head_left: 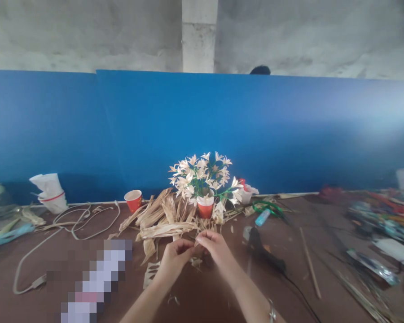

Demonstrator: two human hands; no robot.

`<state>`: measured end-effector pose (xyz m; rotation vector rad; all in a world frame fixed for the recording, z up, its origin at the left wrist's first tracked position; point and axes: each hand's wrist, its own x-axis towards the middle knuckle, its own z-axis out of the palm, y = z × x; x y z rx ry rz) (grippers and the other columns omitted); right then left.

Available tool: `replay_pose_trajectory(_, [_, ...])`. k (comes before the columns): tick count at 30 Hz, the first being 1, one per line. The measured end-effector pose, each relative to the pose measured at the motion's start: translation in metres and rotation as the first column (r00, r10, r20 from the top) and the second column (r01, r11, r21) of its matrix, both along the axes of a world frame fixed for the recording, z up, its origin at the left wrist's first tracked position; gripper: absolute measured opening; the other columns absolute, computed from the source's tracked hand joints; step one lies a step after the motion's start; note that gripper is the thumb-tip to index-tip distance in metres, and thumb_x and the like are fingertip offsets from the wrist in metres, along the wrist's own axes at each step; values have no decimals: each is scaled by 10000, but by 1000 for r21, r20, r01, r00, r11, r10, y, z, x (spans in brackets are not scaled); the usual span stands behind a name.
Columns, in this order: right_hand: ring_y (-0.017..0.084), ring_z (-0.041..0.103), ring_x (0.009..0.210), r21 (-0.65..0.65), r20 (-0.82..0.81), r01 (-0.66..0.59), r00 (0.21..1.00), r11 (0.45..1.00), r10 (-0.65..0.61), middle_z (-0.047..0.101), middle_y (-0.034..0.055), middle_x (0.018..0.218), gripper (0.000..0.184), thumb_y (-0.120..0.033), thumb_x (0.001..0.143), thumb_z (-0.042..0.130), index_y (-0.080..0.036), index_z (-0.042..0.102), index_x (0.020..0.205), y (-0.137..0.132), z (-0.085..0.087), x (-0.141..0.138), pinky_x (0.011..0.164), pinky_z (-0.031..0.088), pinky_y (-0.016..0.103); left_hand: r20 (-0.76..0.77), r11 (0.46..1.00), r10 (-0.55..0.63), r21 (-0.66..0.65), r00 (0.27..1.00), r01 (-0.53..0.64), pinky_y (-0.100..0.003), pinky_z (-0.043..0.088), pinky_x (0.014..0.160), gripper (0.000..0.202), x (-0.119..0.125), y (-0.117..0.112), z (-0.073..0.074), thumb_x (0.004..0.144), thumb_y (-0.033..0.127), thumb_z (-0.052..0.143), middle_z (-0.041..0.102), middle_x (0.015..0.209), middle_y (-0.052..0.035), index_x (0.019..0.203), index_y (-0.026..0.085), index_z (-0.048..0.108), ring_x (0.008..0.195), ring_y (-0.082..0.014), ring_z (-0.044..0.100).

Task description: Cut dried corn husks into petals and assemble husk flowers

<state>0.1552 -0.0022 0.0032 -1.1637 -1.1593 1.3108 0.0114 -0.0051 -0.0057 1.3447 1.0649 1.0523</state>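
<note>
My left hand (pixel 177 255) and my right hand (pixel 215 249) meet fingertip to fingertip just above the table. Both are closed in a pinch around something small, hidden by the fingers. Right behind them lies a pile of dried corn husks (pixel 166 230). Beyond my right hand, a red paper cup (pixel 205 210) holds a bunch of cream-white husk flowers (pixel 202 172) on green stems. Cut husk scraps (pixel 151 274) rest on the table beside my left wrist, and small bits lie under my fingers.
A second red paper cup (pixel 133 202) stands at the back left, near a white cable (pixel 77 224). To the right are a black corded hot-glue gun (pixel 264 251), a thin stick (pixel 310 264) and a green tape roll (pixel 267 206). A blue partition (pixel 175 116) bounds the brown table's back.
</note>
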Motion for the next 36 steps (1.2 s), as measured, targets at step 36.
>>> replay_pose_trajectory(36, [121, 545, 491, 18, 1, -6, 1000, 1000, 6, 606, -18, 490, 190, -340, 590, 676, -156, 638, 565, 3, -5, -2, 494, 405, 220, 249, 987, 2, -158, 969, 39, -238, 421, 645, 263, 0, -5, 7, 588, 393, 723, 658, 592, -7, 601, 152, 618, 622, -142, 593])
